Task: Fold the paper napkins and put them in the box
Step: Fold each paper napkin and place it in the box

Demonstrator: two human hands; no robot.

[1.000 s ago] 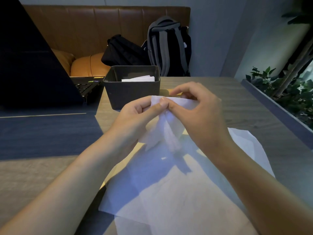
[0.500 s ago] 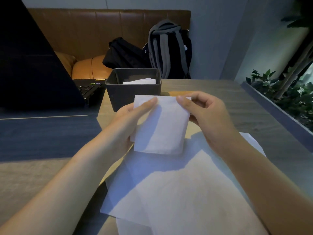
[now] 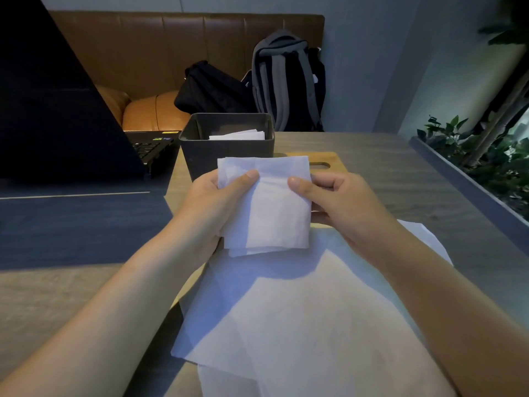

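Note:
A white folded napkin is held upright in front of me, just short of the dark grey box. My left hand grips its left edge, thumb across the front. My right hand pinches its right edge with the thumb on the front. Inside the box lie folded white napkins. Unfolded white napkins lie spread on the table beneath my forearms.
An open dark laptop stands at the left, next to the box. A wooden board lies behind the held napkin. Two backpacks sit on the brown bench beyond the table. A planter with green leaves runs along the right edge.
The crumpled napkin between my fingers has been flattened into a folded rectangle. Both hands have moved apart to its side edges and now hold it up near the box.

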